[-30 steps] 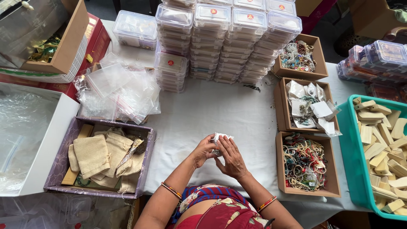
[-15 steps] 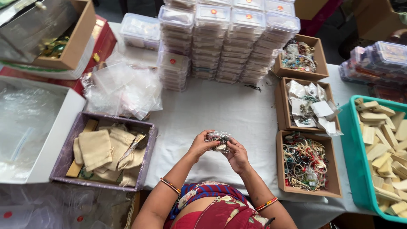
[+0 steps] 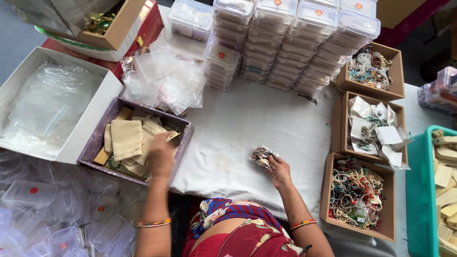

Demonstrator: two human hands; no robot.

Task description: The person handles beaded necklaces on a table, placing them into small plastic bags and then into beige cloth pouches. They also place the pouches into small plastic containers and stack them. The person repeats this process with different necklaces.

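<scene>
Leftward now, left hand [image 3: 161, 154] reaches blurred, grip unclear, over the pouch box [image 3: 95, 143]; right hand [image 3: 280, 172] fingers pinch the bead packet [image 3: 263, 155].

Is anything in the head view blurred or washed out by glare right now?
Head view: the left hand is smeared by motion blur over the purple box; the right hand and its small bag are sharp. Lighting is even and soft, with mild glare on the clear plastic bags.

A red garment [image 3: 247, 238] with blue and floral print; thin beaded bangles circle both wrists, left [image 3: 153, 222] and right [image 3: 303, 223].
</scene>
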